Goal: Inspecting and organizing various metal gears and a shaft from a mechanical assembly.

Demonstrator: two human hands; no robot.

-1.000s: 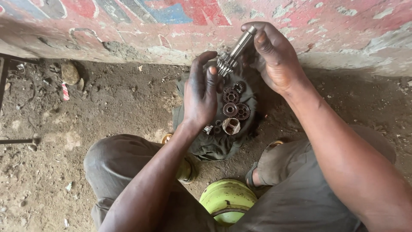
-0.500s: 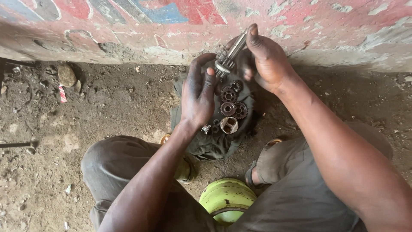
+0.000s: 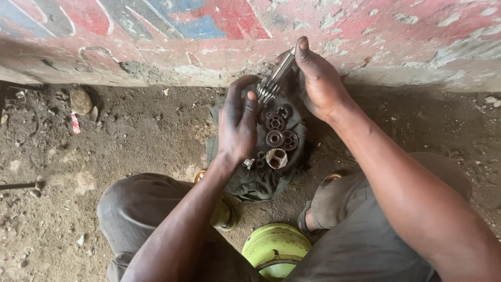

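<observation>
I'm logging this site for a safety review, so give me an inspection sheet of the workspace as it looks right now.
Surface: bare dirt ground, dusty, with a dark cloth spread on it.
Job's things: geared metal shaft held up over the cloth; loose gears and a small metal cup-shaped part lie on the cloth.
Clutter: stone, small red-and-white scrap, metal rod at the left edge, green cylinder between the knees.
Grippers: left hand touches the shaft's geared end with its fingers; right hand grips the smooth end.
Cables: nothing seen.
Surroundings: painted wall, red and blue, paint flaking.
</observation>
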